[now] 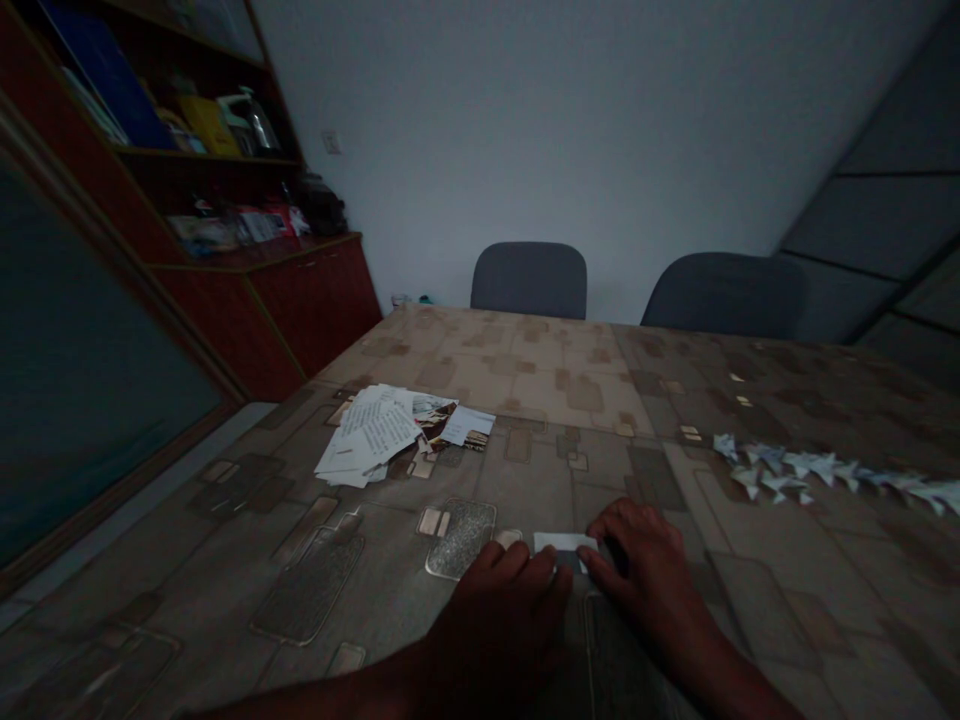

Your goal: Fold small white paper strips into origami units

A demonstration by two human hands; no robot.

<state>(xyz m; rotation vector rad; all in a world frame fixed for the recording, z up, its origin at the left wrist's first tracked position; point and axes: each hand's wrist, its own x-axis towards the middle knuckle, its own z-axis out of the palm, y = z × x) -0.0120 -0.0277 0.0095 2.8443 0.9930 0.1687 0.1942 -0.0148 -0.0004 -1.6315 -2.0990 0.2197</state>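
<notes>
A small piece of white paper [564, 548] with a dark underside or fold lies on the patterned tabletop [517, 365], close to the near edge. My left hand [499, 625] presses its fingertips against the paper's left side. My right hand [637, 560] comes in from the other side, its fingers on the right end. Part of the paper is hidden under my fingers. A row of small folded paper shapes [817, 470] lies to my right, out of reach of my fingers. Farther left is a loose pile of printed papers and photos [371, 435].
Two dark grey chairs [529, 280] stand behind the table's far edge. A red-brown wooden cabinet [315, 300] with shelves of assorted items stands at the left. A dark panel [82, 370] fills the left side, and a white wall lies behind.
</notes>
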